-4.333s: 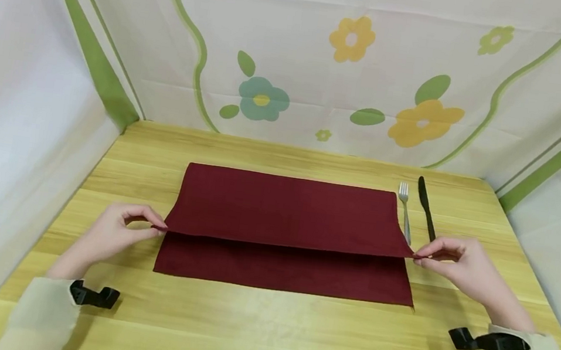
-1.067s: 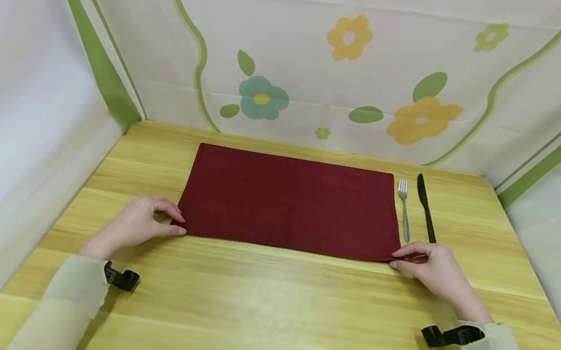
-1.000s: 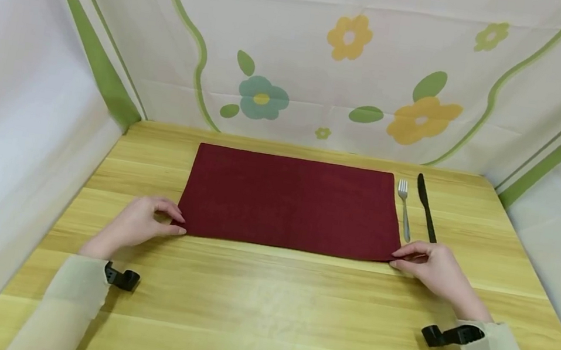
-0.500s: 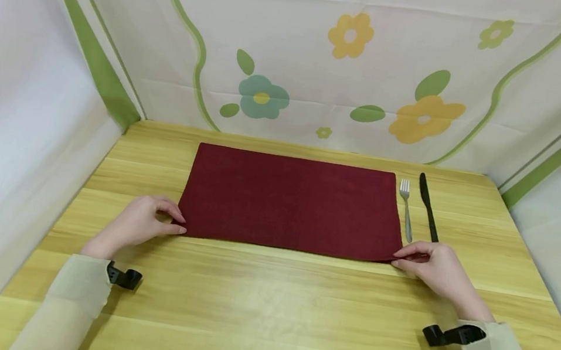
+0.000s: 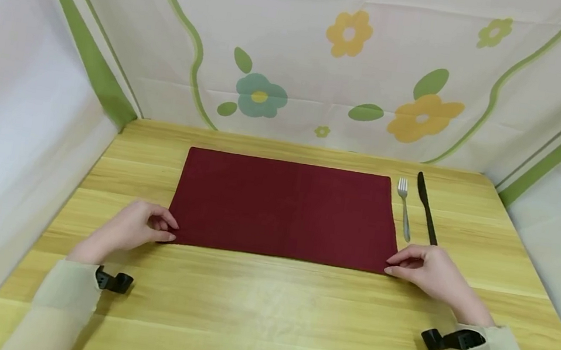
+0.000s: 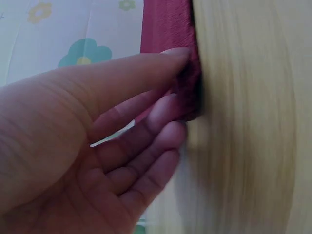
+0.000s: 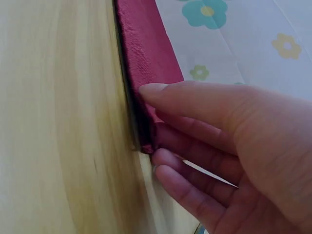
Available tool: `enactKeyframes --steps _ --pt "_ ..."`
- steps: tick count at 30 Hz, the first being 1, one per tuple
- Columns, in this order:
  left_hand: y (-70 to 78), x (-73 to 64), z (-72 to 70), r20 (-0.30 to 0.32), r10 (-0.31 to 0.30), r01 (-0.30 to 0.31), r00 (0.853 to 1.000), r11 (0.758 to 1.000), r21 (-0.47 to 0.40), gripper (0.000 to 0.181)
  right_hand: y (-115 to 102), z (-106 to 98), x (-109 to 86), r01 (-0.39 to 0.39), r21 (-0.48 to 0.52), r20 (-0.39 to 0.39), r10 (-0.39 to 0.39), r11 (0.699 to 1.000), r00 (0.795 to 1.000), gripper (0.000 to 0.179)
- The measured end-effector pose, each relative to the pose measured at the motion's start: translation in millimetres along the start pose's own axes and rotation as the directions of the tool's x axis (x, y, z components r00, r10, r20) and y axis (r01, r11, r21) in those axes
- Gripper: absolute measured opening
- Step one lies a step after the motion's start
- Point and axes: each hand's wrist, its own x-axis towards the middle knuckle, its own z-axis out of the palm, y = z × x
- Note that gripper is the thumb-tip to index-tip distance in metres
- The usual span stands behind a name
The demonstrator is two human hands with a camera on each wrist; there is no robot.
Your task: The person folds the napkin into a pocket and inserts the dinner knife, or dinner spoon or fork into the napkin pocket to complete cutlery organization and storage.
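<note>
A dark red cloth, folded over into a wide rectangle, lies on the wooden table in the head view. My left hand pinches its near left corner between thumb and fingers. At the near right corner, my right hand holds the cloth the same way. The left wrist view shows the thumb on top of the red edge, fingers beneath it. In the right wrist view, the thumb likewise presses the hem from above, and layered edges show there. The fingers cover both near corners.
A silver fork lies just right of the cloth. Beside it is a black knife, its near end close to my right hand. A flowered white curtain stands behind the table, with white fabric on both sides.
Earlier, the raised upper layer hung above a lower one; it then came down flat with the cloth farther back. Over the last half second, both hands drew the cloth slightly nearer and left.
</note>
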Motion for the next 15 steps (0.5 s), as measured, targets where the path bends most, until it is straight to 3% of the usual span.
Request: enactKeyframes --steps 3,6,10,15 --pt "-0.6 -6.4 -3.7 0.040 -0.018 0.018 0.999 1.000 -0.018 0.013 -4 1 -0.6 0.001 0.023 0.026 -0.002 1.000 1.000 0.012" --pt "-1.3 -6.7 -8.5 0.014 -0.010 0.011 1.000 1.000 -0.020 0.014 -6 -2 2.1 -0.008 0.035 0.020 0.008 0.999 1.000 0.018" --pt "-6.1 6.7 -19.5 -0.122 -0.005 0.002 0.993 1.000 -0.023 0.023 -6 -15 14.4 -0.042 0.044 -0.059 0.045 0.998 0.997 0.029" --pt "-12.2 39.1 -36.6 -0.294 -0.072 0.064 0.953 0.997 -0.037 0.035 -3 -32 41.2 -0.083 0.031 -0.217 0.088 0.996 0.972 0.039"
